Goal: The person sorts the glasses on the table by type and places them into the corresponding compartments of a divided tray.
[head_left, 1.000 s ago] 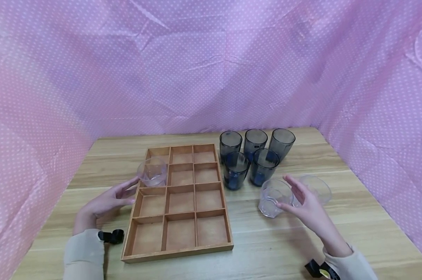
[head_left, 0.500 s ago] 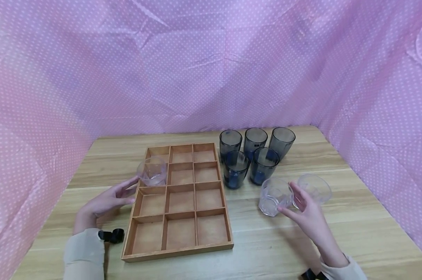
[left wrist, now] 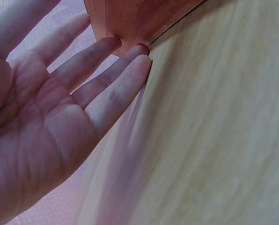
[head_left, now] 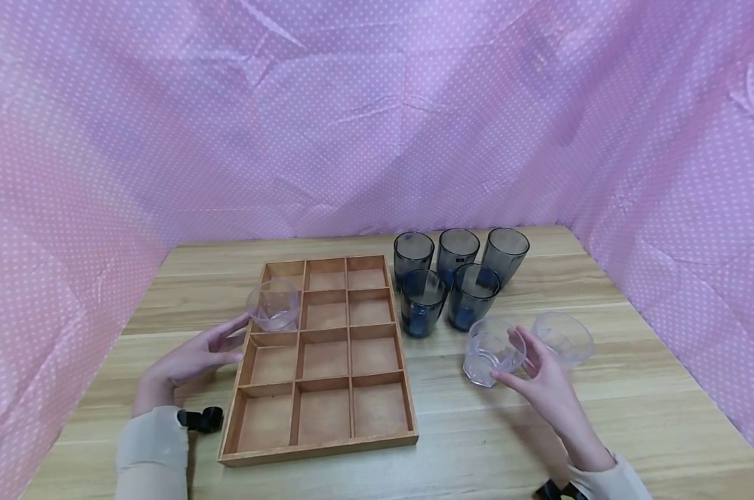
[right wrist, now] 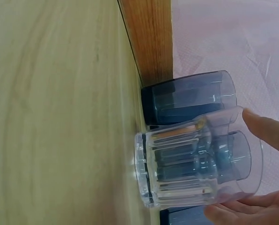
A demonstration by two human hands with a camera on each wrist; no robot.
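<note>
My right hand (head_left: 548, 389) holds a clear glass tumbler (head_left: 482, 364) near its rim, thumb on one side and fingers on the other. In the right wrist view the tumbler (right wrist: 181, 164) stands upright with its ribbed base at the table surface. My left hand (head_left: 192, 357) lies beside the wooden compartment tray (head_left: 321, 451), fingers extended. The left wrist view shows its fingertips (left wrist: 140, 65) at the tray's side wall (left wrist: 130, 18), with the palm holding nothing. Another clear tumbler (head_left: 275, 312) stands in the left compartment of the tray's second row from the back.
Several dark blue-grey glasses (head_left: 422, 305) stand grouped behind the held tumbler, right of the tray. A further clear tumbler (head_left: 564, 340) is just beyond my right hand. Pink dotted cloth (head_left: 377, 139) hangs round the back and sides of the wooden table (head_left: 464, 451).
My right hand has closed in on the clear tumbler, its fingers coming down to the rim. The tumbler stays in place. My left hand has not visibly moved.
</note>
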